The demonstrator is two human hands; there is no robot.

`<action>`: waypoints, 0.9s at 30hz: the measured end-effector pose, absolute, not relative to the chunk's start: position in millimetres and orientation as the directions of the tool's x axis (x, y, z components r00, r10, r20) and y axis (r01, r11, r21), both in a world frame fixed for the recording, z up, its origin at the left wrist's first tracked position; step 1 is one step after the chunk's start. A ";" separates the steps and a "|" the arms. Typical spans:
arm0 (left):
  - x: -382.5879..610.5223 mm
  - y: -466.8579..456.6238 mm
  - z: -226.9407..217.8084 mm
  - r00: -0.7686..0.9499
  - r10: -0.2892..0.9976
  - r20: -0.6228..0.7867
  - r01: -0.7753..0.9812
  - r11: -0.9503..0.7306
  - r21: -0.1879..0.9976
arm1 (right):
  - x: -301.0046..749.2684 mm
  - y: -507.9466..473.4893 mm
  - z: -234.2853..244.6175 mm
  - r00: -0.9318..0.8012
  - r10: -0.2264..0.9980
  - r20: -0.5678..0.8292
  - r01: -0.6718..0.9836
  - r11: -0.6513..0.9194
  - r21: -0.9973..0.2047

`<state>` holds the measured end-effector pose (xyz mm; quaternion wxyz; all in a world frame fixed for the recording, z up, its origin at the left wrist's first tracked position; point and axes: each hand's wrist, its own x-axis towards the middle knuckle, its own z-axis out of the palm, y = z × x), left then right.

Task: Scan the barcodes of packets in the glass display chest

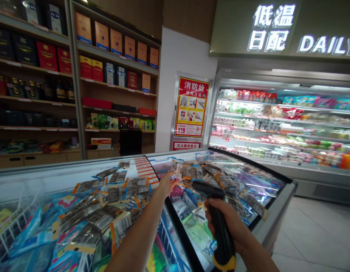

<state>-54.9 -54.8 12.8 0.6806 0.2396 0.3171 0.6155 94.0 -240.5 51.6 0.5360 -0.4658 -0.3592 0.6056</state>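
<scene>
Scanner (219, 223), part-covered, gripped in R hand (234, 221); L hand (167, 184) holds pkt (177, 169) too blurry to read.

Red notice (191, 107) on white wall (168, 75). Left of notice: wooden shelving (57, 158), well stocked. Right of notice: lit chiller (328, 193); upper right, glowing sign (273, 28); lower right, pale tiled floor (308, 234).

"低温日配 DAILY" on the overhead sign (296, 26) (lit white), "消防栓" and "119" on the red poster (191, 107)
</scene>
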 end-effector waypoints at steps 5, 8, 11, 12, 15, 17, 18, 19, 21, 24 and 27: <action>-56.6 -53.7 12.5 0.028 0.989 -0.147 -0.695 0.126 0.708 | 100.5 -236.6 57.8 0.005 0.978 -0.207 -0.328 -0.194 -0.925; -57.0 -53.6 13.0 0.035 0.987 -0.154 -0.697 0.135 0.704 | 103.7 -235.6 61.4 0.016 0.978 -0.208 -0.309 -0.193 -0.931; -57.6 -53.2 12.5 0.018 0.986 -0.167 -0.706 0.130 0.696 | 103.7 -234.4 63.2 0.013 0.975 -0.222 -0.277 -0.210 -0.937; -57.9 -53.0 12.1 0.007 0.986 -0.167 -0.710 0.123 0.694 | 103.1 -233.9 63.1 0.009 0.975 -0.224 -0.272 -0.213 -0.938; -58.8 -51.4 10.6 -0.007 0.987 -0.161 -0.710 0.109 0.696 | 100.9 -233.1 61.4 0.014 0.976 -0.216 -0.275 -0.204 -0.940; -59.0 -49.9 9.7 -0.005 0.985 -0.171 -0.707 0.117 0.698 | 99.4 -233.2 59.7 0.018 0.977 -0.214 -0.279 -0.201 -0.939; -59.0 -49.0 9.3 -0.005 0.984 -0.176 -0.707 0.122 0.697 | 98.7 -233.6 59.1 0.014 0.976 -0.215 -0.282 -0.203 -0.938; -58.9 -48.2 8.9 -0.009 0.984 -0.180 -0.708 0.121 0.696 | 98.3 -234.2 58.8 0.007 0.976 -0.219 -0.283 -0.208 -0.936; -58.9 -46.7 7.9 -0.029 0.984 -0.174 -0.706 0.103 0.700 | 98.9 -236.2 59.8 -0.001 0.975 -0.222 -0.277 -0.213 -0.937; -60.1 -45.1 5.8 -0.059 0.984 -0.166 -0.694 0.079 0.715 | 106.2 -240.9 65.1 0.050 0.985 -0.165 -0.259 -0.147 -0.955; -59.6 -42.8 4.3 -0.077 0.982 -0.170 -0.651 0.080 0.755 | 123.3 -244.9 70.8 0.155 0.976 -0.150 -0.279 -0.102 -0.955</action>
